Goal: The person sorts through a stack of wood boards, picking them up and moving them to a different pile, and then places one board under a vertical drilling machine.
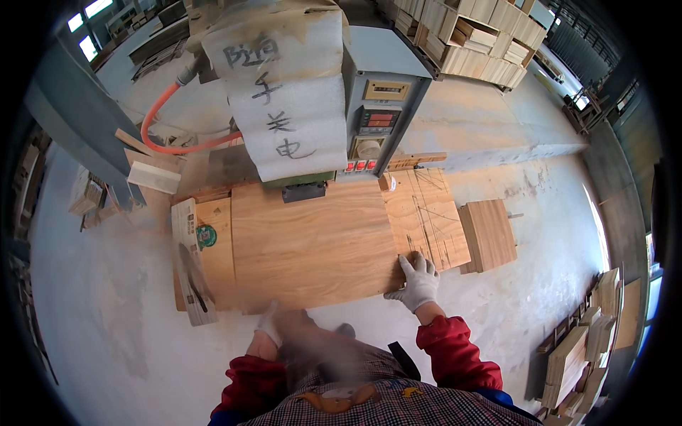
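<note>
A wide wood-grain board lies flat, its back edge at the dark block under a machine. My right hand, in a whitish glove, grips the board's front right corner, fingers apart along the right side and thumb at the front edge. My left hand, also gloved, is at the front edge, left of centre; its fingers are smeared and partly hidden. Left of the board lie a paler panel with a green round mark and a printed strip with a dark, long, thin tool on it.
The grey control box stands beside a white hanging sheet. A scored plywood panel and stacked boards are on the right. An orange hose curves at left. Wood stacks stand on the floor at lower right.
</note>
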The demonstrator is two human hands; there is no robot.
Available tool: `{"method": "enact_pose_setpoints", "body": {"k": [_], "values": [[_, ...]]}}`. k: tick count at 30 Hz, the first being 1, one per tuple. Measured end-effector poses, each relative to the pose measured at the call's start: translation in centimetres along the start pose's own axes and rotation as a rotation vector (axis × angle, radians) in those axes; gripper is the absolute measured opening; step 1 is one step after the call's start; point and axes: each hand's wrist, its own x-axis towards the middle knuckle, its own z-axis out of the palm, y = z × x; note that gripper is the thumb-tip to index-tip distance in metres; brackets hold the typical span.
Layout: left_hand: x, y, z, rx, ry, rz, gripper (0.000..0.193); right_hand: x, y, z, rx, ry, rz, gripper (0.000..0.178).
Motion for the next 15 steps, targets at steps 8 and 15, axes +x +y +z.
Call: {"method": "enact_pose_setpoints", "body": {"k": [8,15], "values": [[-0.4,0.2,0.6,-0.067,-0.032,-0.028,0.047,0.2,0.0,-0.1,0.005,-0.024,0.005,0.094],[-1.5,0.0,2.2,-0.088,0.064,-0.011,0.044,0.4,-0.1,0.3,-0.020,-0.035,0.005,0.096]]}}
